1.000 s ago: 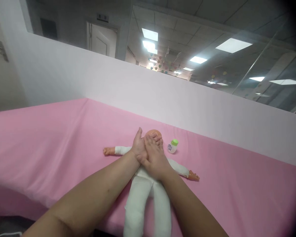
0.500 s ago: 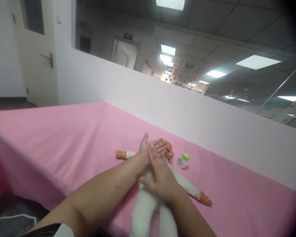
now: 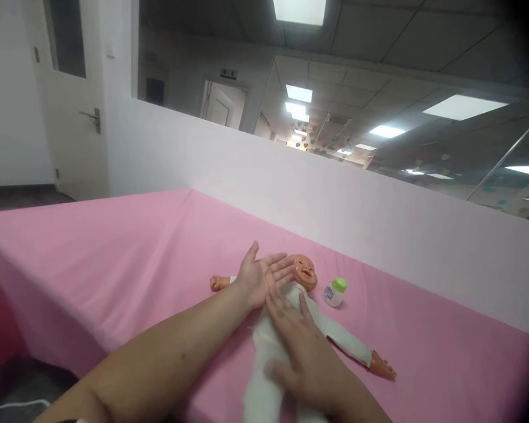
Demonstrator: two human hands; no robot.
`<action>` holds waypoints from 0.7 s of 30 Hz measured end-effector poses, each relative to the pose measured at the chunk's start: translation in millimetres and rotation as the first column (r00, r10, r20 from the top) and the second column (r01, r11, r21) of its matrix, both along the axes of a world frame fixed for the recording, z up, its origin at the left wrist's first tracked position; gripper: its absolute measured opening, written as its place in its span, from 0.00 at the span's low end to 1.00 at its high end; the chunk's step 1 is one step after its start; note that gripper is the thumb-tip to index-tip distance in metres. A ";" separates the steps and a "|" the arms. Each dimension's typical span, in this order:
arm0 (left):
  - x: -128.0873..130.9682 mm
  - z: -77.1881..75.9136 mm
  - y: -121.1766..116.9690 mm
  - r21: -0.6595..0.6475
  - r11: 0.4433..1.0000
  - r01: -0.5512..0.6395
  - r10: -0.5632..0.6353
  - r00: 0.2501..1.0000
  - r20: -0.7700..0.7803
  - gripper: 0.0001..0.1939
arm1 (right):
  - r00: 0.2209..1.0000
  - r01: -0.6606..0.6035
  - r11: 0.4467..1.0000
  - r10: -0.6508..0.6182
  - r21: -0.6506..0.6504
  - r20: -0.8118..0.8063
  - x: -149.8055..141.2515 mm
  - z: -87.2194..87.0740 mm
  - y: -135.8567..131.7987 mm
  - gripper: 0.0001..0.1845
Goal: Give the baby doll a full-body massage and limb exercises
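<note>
Palm up, my left hand is open above the upper body of a baby doll in white clothing. The fingers of my right hand point away from me and touch the heel of that palm; this hand is open too, palm down over the doll's torso. The doll lies on its back with arms spread, and its head shows beyond my left fingertips. Beside the head, to the right, stands a small clear jar with a green lid. Neither hand grips anything.
A pink sheet covers the table under the doll. Behind it runs a white wall with a large mirror or window above. A door with a handle is at the far left.
My right hand has slid back along my left palm toward the wrist, its fingers now more spread. The doll's face is more exposed. The view has shifted slightly.
</note>
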State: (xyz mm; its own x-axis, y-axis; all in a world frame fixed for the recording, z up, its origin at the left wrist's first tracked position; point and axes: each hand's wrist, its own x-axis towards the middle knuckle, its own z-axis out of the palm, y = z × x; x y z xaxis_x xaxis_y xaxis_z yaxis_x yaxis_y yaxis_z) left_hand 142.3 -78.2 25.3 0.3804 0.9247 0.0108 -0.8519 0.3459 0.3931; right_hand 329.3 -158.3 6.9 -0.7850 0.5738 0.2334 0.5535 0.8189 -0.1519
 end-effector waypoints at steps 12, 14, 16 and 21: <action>26.6 1.5 -20.7 0.007 0.995 0.098 -0.097 0.992 -0.082 0.40 | 0.996 0.059 0.991 -0.050 0.116 -0.077 -12.4 -4.9 0.5 0.57; 30.8 3.9 -24.7 -0.013 0.995 0.094 -0.095 0.992 -0.085 0.40 | 0.991 0.120 0.983 -0.109 0.142 -0.082 -13.5 -5.9 4.1 0.54; 32.2 5.4 -25.8 -0.008 0.995 0.101 -0.101 0.991 -0.091 0.40 | 0.982 0.179 0.972 -0.168 0.151 -0.086 -14.0 -5.6 7.3 0.51; 21.9 3.8 -15.5 0.046 0.995 0.090 -0.085 0.991 -0.106 0.40 | 0.972 0.227 0.964 -0.215 0.136 -0.098 -13.2 -1.7 9.6 0.49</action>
State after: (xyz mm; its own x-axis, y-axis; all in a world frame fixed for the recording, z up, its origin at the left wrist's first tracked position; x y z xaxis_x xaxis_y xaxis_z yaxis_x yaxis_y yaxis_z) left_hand 164.2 -93.8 29.1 0.4615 0.8870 0.0127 -0.7729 0.3951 0.4964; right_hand 316.0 -148.7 5.2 -0.6174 0.6860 0.3850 0.7139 0.6942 -0.0922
